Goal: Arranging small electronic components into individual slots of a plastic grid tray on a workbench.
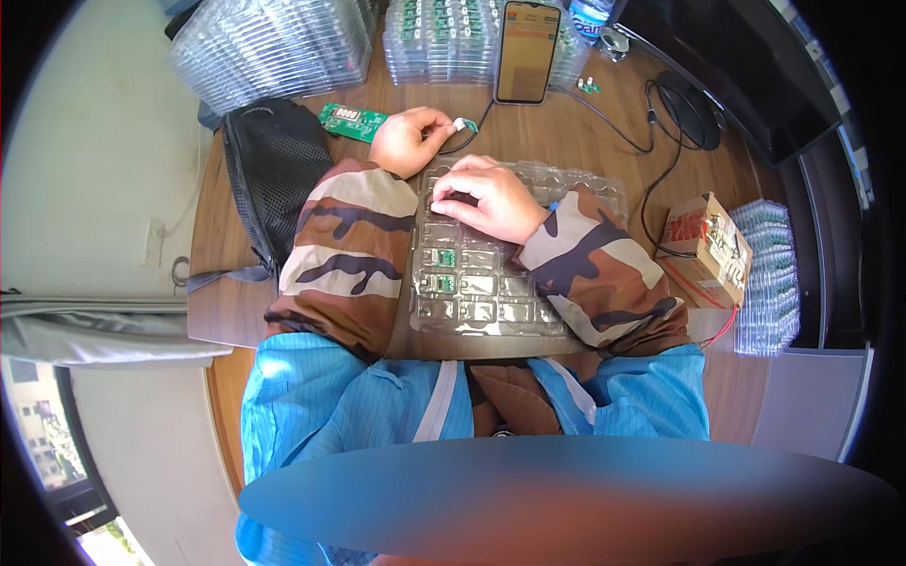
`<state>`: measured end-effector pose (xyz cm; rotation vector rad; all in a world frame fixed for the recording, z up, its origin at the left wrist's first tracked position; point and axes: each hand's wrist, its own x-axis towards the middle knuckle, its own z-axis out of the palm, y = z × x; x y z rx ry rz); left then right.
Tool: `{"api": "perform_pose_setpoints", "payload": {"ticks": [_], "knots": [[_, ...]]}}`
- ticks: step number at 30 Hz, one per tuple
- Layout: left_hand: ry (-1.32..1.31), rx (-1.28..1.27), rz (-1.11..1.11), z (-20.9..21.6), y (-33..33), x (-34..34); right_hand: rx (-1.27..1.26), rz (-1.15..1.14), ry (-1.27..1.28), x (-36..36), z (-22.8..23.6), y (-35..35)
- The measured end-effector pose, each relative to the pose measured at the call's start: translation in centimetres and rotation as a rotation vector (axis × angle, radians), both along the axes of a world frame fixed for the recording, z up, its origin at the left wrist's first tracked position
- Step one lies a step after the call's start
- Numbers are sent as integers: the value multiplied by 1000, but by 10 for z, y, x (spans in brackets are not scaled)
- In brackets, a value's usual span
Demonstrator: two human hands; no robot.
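Observation:
My left hand (412,141) is closed in a pinch beyond the tray's far left corner. At its fingertips sits a small green circuit board with a white part (464,124), close to a black cable. A larger green board with a digit display (351,122) lies just left of that hand. My right hand (495,198) reaches over a clear plastic compartment tray (481,313), thumb and fingers pinched above its upper left pockets. What they hold, if anything, is hidden. Two small green circuit boards (445,270) lie in pockets of the left column, nearer me.
Stacks of clear trays (278,52) stand at the back, with another stack (766,274) at the right. A phone (527,52) leans upright at the back. A black mesh bag (274,174) lies left; a cardboard box with wires (706,250) and a dark monitor (736,66) are right.

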<state>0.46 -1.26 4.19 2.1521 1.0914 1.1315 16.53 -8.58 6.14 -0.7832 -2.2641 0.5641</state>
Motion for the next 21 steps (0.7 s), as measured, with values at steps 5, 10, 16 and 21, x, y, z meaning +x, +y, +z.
{"api": "perform_pose_setpoints", "payload": {"ticks": [5,10,16,21], "knots": [[10,-17,8,1,-1,0,79,93,1,0,-3,4],[6,-27,9,1,-1,0,125,95,8,-2,-3,4],[20,-34,10,-1,1,-1,-21,-25,169,-2,1,2],[55,-21,2,2,-1,-1,-339,-196,764,1,-1,13]]}}
